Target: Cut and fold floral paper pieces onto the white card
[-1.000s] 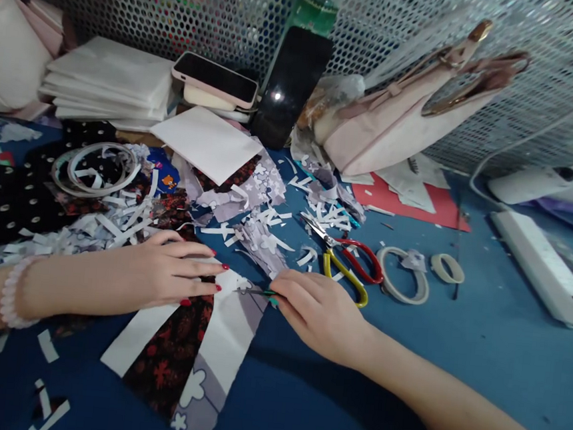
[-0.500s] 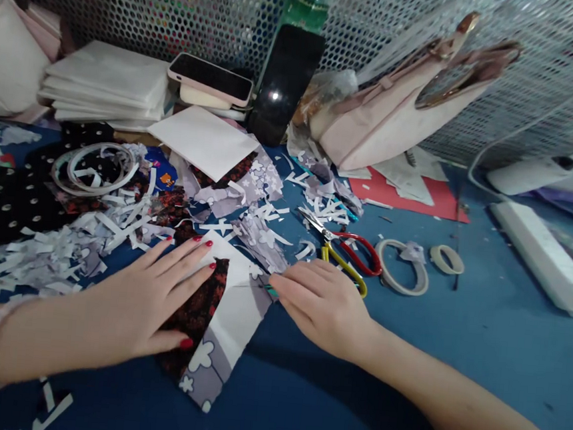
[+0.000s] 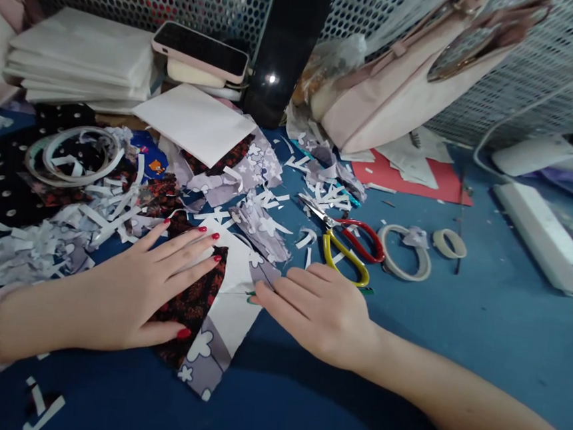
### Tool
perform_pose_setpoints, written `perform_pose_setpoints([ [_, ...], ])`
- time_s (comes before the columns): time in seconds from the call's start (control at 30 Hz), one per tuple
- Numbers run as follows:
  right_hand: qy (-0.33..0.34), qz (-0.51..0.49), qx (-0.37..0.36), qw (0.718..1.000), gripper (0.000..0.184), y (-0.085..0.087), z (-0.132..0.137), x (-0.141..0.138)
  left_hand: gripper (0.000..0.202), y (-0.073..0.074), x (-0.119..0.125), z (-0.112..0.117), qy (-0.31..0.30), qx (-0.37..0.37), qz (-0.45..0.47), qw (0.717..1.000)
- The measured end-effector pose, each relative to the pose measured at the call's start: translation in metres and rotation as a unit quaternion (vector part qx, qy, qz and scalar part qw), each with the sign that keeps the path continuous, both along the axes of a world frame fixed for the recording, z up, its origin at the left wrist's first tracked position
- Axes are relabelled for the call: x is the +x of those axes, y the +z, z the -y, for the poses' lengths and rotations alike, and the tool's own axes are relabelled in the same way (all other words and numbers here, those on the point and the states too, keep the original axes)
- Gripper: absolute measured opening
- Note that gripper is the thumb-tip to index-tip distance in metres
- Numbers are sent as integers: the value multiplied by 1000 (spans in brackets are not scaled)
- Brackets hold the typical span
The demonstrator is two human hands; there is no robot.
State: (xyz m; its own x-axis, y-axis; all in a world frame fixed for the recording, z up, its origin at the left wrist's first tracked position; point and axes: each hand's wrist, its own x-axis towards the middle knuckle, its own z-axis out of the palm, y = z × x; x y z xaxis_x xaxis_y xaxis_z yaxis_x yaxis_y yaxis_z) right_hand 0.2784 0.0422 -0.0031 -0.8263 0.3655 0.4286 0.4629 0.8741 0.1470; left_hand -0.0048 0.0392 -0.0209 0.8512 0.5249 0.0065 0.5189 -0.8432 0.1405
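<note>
My left hand (image 3: 148,280) lies flat with fingers spread on a patchwork piece (image 3: 216,332) of white, dark red-flowered and grey-flowered strips on the blue table (image 3: 456,337). My right hand (image 3: 316,308) rests just right of the piece, fingers pressed together on a thin green-tipped tool (image 3: 250,295) that touches the white strip. Red and yellow scissors (image 3: 346,247) lie just beyond my right hand.
White and grey paper scraps (image 3: 38,240) litter the left and middle. Tape rolls (image 3: 406,255) sit right of the scissors, another ring (image 3: 73,156) at far left. A paper stack (image 3: 79,56), phones (image 3: 200,50), a pink bag (image 3: 403,85) and red paper (image 3: 410,182) line the mesh wall.
My left hand turned from lying sideways to flat and spread on the piece, which shifted and rotated. My right hand with the tool slid slightly left and down along the white strip.
</note>
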Motion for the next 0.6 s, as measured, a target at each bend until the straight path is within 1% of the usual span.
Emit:
perform_pose_setpoints([
  [0.13, 4, 23, 17, 1000, 14, 1, 1, -1, 69, -2, 1, 0, 7, -12, 11, 1000],
  [0.27, 22, 57, 38, 997, 14, 7, 4, -2, 67, -1, 2, 1, 19, -25, 14, 999],
  [0.43, 48, 101, 55, 992, 17, 15, 8, -4, 66, 0, 4, 2, 24, -30, 22, 999],
  [0.6, 65, 126, 65, 988, 23, 20, 7, -4, 68, 3, 8, 4, 58, -47, 23, 997],
])
